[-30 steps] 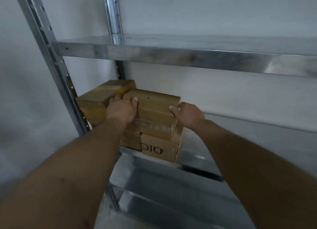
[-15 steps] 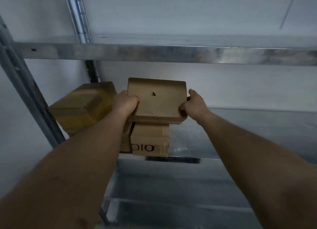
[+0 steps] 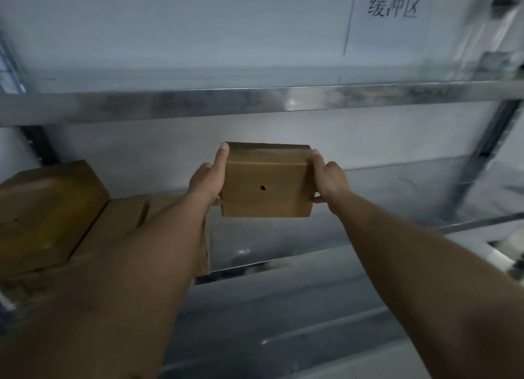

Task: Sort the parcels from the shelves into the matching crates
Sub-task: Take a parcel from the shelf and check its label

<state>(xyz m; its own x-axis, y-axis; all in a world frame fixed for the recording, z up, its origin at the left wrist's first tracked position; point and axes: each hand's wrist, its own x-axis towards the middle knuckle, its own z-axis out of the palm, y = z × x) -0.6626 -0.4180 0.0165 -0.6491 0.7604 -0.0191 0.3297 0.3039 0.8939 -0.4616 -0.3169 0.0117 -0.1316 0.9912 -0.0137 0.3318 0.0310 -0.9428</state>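
Note:
A small brown cardboard parcel with a small dark hole in its near face hangs in the air in front of the metal shelf. My left hand grips its left side, index finger stretched up along the edge and thumb under it. My right hand grips its right side the same way. Two more brown parcels stay on the shelf at the left: a taped one on top and a flatter one beneath it, partly hidden by my left arm.
The upper shelf's steel edge runs across above the parcel. The middle shelf board stretches to the right, with a lower shelf below. A paper sign with printed characters hangs on the wall. A shelf upright stands at right.
Both hands lifted the top parcel off the stack and carried it to the right, away from the other parcels. The view swung right, bringing in the wall sign.

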